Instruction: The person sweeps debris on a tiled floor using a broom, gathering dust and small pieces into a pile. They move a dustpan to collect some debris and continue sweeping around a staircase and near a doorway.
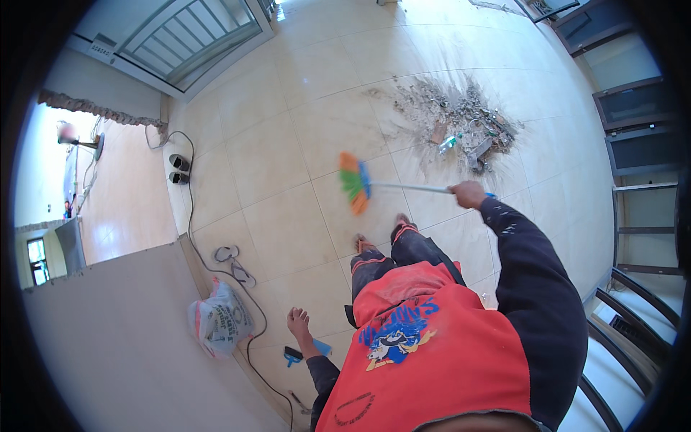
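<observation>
My right hand (468,194) is closed around the pale handle of a broom (414,187). The broom's orange, green and blue bristle head is off the handle's left end, in front of my feet, and slightly blurred. To the right of the bristles, farther ahead, lies a heap of grey debris (461,119) with dust streaked around it. A crumpled green and clear plastic bottle (448,144) rests in the heap. My left hand (298,321) hangs at my left side with loosely bent fingers and holds nothing. Below it on the floor is a small blue and black brush (292,356).
A dark cable (193,216) runs along the left wall past grey flip-flops (235,264), dark shoes (179,169) and a stuffed plastic bag (219,320). A blue flat piece (322,348) lies near my left forearm. Dark frames (640,158) lean along the right side.
</observation>
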`<state>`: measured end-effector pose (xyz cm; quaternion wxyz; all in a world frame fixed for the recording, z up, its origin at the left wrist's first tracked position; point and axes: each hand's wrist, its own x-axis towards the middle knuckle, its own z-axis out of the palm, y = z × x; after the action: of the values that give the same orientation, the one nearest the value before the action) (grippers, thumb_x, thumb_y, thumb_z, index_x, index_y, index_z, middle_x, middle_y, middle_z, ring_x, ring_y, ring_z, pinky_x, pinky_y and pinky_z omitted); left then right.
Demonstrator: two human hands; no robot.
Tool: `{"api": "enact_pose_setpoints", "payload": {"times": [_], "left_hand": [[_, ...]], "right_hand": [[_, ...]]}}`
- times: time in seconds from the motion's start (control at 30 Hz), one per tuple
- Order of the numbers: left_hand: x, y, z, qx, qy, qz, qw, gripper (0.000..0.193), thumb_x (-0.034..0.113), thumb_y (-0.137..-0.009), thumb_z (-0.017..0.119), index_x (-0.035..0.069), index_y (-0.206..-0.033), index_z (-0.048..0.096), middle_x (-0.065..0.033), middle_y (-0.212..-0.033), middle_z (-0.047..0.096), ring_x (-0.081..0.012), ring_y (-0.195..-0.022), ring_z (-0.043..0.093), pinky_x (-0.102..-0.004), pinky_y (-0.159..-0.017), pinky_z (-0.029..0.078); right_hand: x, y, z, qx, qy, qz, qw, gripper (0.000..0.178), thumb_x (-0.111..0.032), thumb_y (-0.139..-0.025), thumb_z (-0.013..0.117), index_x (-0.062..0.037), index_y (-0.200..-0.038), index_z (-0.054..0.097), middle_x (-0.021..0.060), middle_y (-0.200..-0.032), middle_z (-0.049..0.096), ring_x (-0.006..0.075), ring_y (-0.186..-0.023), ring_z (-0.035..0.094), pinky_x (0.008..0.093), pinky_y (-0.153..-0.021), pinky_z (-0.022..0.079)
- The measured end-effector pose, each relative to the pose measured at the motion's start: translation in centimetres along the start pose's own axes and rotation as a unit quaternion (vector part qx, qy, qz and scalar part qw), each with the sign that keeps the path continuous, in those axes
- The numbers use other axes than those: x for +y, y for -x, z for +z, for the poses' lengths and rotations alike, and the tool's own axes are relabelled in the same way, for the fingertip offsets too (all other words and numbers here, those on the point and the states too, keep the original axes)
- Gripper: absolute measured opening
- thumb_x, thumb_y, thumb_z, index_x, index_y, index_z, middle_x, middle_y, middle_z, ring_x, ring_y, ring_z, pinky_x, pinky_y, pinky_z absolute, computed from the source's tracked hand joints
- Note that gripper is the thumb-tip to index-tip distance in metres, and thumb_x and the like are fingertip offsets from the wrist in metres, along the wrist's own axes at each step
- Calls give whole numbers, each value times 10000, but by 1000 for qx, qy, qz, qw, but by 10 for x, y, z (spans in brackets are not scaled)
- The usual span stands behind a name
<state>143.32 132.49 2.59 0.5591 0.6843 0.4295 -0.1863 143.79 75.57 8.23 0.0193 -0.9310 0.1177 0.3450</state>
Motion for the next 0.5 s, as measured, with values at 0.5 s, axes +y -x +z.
{"api": "enact_pose_setpoints", "payload": {"times": [0.5], "left_hand": [[69, -60, 168, -147, -173, -97, 969, 354, 240, -792, 427, 17, -1064, 385, -118, -933, 507, -215, -766, 532, -298, -604, 434]], "right_hand": [[129, 34, -73, 1, -166, 183, 969, 328, -135, -729, 385, -188, -1035, 490, 151, -656, 544, 298, -610, 537, 408, -548, 417]]}}
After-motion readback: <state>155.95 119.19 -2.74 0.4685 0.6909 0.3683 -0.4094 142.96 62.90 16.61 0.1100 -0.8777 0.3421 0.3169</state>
